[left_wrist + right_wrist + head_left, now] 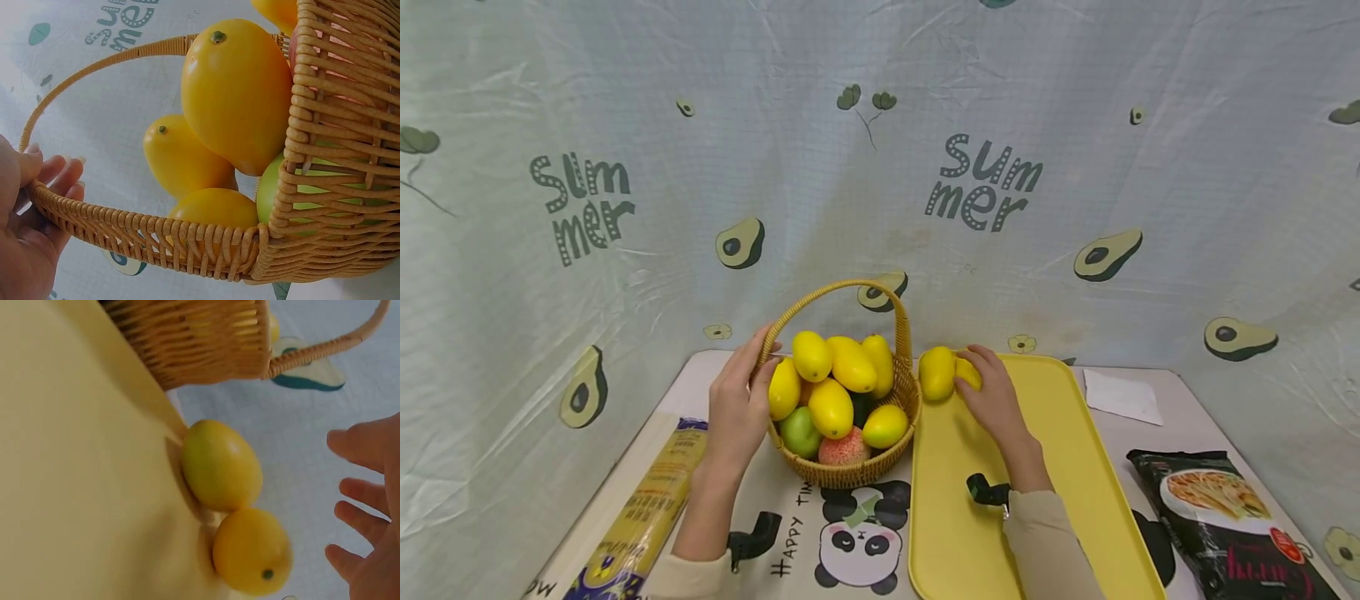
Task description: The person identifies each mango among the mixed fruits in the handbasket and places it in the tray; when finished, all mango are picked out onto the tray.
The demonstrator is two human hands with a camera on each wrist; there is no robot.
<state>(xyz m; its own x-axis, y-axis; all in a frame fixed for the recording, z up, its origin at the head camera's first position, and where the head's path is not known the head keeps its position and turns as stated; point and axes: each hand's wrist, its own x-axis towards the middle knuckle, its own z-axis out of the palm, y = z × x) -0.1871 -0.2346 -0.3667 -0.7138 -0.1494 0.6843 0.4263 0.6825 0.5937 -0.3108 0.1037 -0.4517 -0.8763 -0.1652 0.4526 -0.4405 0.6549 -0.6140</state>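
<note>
Left of the yellow tray (951,500), the filled basket (848,477) is best steadied by its handle (903,332), gripped by the left hand (735,400), while the right hand (996,398), fingers spread and holding nothing, should be curled gently round one of two yellow fruits (937,373) at the tray's far left corner.

Black packet (1221,521) right, white paper (1122,396) beyond; yellow packet (643,504) left, perhaps noodles; avocado-print curtain (805,158) behind
</note>
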